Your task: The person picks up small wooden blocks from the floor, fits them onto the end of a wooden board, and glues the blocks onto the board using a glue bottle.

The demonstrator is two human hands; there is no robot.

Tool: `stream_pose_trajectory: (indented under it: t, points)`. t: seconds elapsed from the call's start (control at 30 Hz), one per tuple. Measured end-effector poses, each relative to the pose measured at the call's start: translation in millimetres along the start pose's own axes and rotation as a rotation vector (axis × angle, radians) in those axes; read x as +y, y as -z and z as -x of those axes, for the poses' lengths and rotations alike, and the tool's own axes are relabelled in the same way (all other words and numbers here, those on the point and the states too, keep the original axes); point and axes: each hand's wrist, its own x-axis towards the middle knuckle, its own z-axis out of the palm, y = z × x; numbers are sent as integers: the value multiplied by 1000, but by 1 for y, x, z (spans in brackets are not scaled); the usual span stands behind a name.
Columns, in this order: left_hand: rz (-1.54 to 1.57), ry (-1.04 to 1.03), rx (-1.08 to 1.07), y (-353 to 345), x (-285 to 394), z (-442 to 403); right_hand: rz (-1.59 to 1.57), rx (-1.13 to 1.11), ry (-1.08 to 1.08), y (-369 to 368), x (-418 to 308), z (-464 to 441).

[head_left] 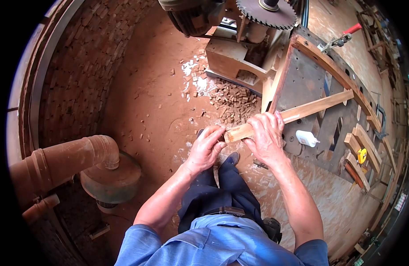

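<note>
Long, pale-brown rectangular wooden bar (317, 107): reaching across the dark grey, hole-pierced worktop (297, 82), near end overhanging. My right hand (265, 138): clasped round it near that end. My left hand (206, 148): fingers curled beside the end; contents, I cannot tell. White plastic bottle (305, 138): on the worktop.

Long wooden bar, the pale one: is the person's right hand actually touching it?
Touching. The head view shows the right hand lying across the long wooden bar near its close end, covering part of it.
</note>
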Motion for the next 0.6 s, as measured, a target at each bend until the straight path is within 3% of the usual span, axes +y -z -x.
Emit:
stream_pose_trajectory:
  t: [0.23, 0.6]
  points:
    - [452, 316, -11, -4, -15, -5, 3, -19, -9, 0, 0, 0]
    - [526, 255, -35, -3, -23, -12, 21, 19, 16, -5, 3, 1]
